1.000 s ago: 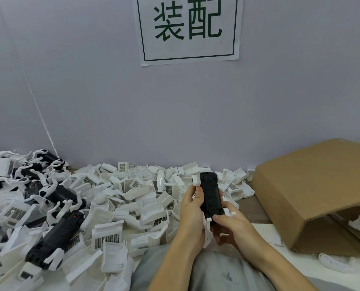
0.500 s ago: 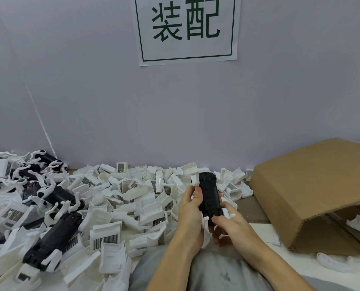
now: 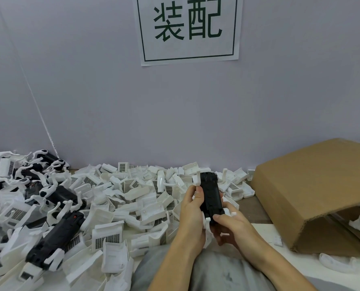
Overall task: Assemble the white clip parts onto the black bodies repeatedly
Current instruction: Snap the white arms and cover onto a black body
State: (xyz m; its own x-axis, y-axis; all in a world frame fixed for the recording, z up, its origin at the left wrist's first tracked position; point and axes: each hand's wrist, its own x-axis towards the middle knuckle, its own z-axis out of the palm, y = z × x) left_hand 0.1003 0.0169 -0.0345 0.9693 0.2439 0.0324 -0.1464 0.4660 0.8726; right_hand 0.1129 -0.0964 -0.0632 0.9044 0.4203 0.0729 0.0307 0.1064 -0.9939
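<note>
Far left on my feed sits a heap of finished black plastic bodies with curved white clips fitted (image 3: 55, 234). Beside it, a wide spill of loose white plastic clip parts with grille faces (image 3: 120, 198) runs along the wall to the middle of the table.

At centre, my left hand (image 3: 192, 208) is wrapped round the left edge of the long black plastic body (image 3: 211, 196), thumb pressed on its face. The body stands nearly upright, held up in front of the pile. A small white clip piece (image 3: 196, 177) sits against the body's upper left corner, and another shows at the lower end; whether either is fully seated I cannot tell.

My right hand (image 3: 231, 227) pinches the body's lower end, thumb on top, fingers curled beneath.

At the right lies a tipped brown cardboard box (image 3: 313, 192), with more white parts in its mouth.

I judge a clip is being pressed home. The risks: uneven pressure could skew it so one tab misses its slot, or a hard push could snap a thin prong. A slipping grip would drop the body into the loose heap.
</note>
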